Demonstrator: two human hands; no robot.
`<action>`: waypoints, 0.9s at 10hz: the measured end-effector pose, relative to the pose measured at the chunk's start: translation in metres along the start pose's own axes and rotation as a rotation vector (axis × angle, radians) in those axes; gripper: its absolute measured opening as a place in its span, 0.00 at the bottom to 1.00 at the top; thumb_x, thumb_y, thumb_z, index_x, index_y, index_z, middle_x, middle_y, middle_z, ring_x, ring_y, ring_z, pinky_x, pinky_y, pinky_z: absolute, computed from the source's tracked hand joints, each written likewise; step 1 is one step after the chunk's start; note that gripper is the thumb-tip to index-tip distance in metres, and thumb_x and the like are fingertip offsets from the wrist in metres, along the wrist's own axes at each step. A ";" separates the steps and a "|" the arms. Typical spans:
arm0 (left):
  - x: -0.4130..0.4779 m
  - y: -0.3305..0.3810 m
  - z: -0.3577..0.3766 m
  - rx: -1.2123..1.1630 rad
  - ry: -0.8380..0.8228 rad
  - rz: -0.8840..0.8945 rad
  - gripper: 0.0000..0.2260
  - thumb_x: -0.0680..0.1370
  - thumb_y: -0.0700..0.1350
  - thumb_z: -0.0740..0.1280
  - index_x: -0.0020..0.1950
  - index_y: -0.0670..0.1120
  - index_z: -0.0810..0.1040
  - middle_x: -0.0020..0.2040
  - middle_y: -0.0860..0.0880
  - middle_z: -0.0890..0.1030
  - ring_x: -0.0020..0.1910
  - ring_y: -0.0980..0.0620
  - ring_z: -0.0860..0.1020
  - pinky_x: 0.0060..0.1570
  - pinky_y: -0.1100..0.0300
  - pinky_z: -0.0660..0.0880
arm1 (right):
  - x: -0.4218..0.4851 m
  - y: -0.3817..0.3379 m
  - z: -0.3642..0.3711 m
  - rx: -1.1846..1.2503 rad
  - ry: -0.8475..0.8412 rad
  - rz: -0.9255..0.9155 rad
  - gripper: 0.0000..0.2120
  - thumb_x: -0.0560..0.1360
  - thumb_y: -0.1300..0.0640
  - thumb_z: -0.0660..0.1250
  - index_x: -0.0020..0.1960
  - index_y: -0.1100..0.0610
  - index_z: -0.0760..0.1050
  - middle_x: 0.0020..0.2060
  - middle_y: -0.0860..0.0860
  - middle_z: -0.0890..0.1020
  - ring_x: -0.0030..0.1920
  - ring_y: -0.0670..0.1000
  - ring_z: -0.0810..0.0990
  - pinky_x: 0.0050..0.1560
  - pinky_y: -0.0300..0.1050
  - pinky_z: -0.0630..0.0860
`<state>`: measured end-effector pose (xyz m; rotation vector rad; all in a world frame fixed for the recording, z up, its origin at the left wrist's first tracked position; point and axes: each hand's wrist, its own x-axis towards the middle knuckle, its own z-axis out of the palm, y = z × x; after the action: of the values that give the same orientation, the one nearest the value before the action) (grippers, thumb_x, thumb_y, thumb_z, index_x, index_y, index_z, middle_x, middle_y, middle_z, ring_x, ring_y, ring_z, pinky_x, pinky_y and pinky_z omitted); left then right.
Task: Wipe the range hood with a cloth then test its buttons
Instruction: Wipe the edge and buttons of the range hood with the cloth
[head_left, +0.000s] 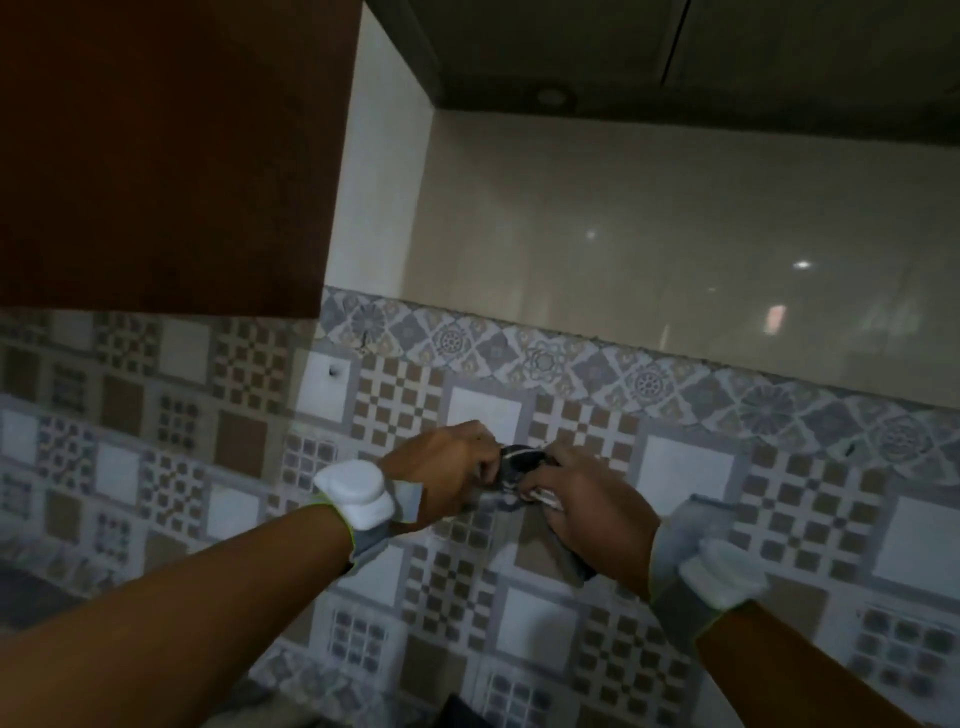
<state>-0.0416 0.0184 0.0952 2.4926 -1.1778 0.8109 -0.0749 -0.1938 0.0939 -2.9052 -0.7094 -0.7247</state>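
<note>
The cloth (521, 464), dark with pale stripes, is held up mid-scene, bunched between both hands in front of the patterned tile wall (691, 467). Its left end is taken by the left hand (441, 475): the grip is closed tight, fingers curled in and pinching the fabric. The right end is wrapped by the right hand (597, 506), that grip closed as well, and a dark tail of fabric is seen hanging below the palm on the near side. The hands are kept just beside each other, with the bundle between them. A left wristband (358, 493), white on a grey strap, is worn, and a right wristband (714, 569) to match. Up on the left a brown cabinet (166, 156) is mounted. Far up on the right a dark underside (675, 52) is seen over glossy cream tiles (675, 234), well above the cloth. Whether that is the hood cannot be told.
</note>
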 end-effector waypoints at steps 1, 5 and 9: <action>0.015 -0.024 0.024 0.174 0.029 0.016 0.15 0.80 0.53 0.64 0.62 0.45 0.78 0.62 0.45 0.73 0.52 0.42 0.76 0.50 0.51 0.75 | 0.018 0.015 0.021 -0.002 0.003 0.061 0.21 0.77 0.50 0.62 0.70 0.46 0.69 0.63 0.50 0.71 0.55 0.54 0.75 0.55 0.47 0.76; 0.064 -0.078 0.085 0.568 -0.140 -0.238 0.21 0.84 0.40 0.51 0.77 0.42 0.58 0.79 0.42 0.50 0.68 0.38 0.66 0.61 0.47 0.68 | 0.091 0.033 0.048 -0.115 0.166 0.184 0.11 0.80 0.66 0.54 0.60 0.61 0.70 0.51 0.59 0.77 0.52 0.61 0.77 0.50 0.51 0.72; 0.057 -0.119 0.160 0.631 -0.062 -0.058 0.16 0.69 0.41 0.57 0.42 0.41 0.85 0.52 0.40 0.82 0.31 0.39 0.78 0.22 0.56 0.75 | 0.103 0.062 0.119 -0.063 -0.013 0.222 0.09 0.83 0.57 0.54 0.59 0.58 0.70 0.60 0.59 0.76 0.55 0.59 0.76 0.49 0.42 0.69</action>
<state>0.1394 -0.0148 -0.0002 3.0438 -0.9662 1.2539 0.0845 -0.1856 0.0381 -2.9818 -0.3625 -0.7145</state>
